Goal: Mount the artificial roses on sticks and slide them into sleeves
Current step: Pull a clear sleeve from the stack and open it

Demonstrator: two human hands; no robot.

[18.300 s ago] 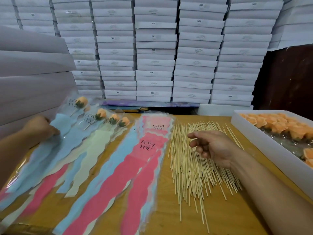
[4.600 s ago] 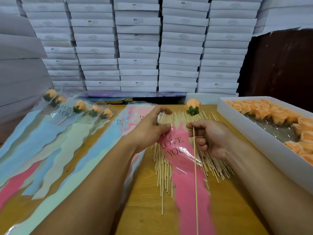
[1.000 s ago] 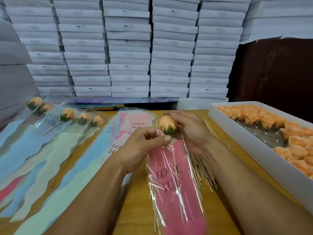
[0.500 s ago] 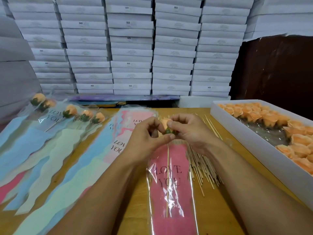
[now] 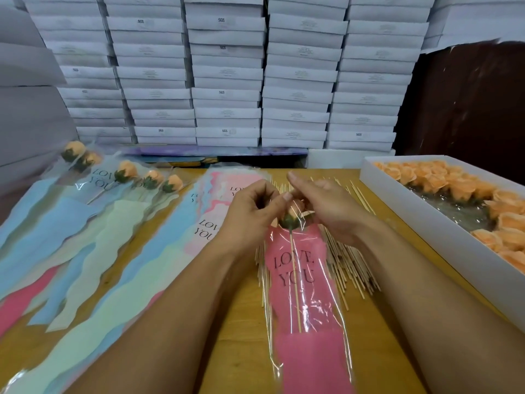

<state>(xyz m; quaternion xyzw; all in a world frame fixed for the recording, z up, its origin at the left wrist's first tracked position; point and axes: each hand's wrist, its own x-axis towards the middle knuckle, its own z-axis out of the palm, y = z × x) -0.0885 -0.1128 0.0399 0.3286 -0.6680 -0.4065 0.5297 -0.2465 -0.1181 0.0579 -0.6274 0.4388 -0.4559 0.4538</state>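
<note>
An orange rose (image 5: pixel 292 213) with a green base sits on a wooden stick (image 5: pixel 295 282) inside a pink "LOVE YOU" sleeve (image 5: pixel 301 302) at the table's middle. My left hand (image 5: pixel 252 214) pinches the sleeve's clear top edge beside the rose. My right hand (image 5: pixel 326 209) pinches the same edge from the other side. Both hands partly hide the rose head. The sleeve lies over a pile of loose sticks (image 5: pixel 349 268).
Several finished sleeved roses (image 5: pixel 125 172) lie fanned at the left. A stack of flat sleeves (image 5: pixel 210 211) lies beside my left hand. A white tray (image 5: pixel 397 206) of orange rose heads runs along the right. White boxes (image 5: pixel 227 78) are stacked behind the wooden table (image 5: pixel 238 322).
The rose on its stick went down into the pink sleeve. Both hands now hold the sleeve's top around the rose head, slightly higher than half a second ago.
</note>
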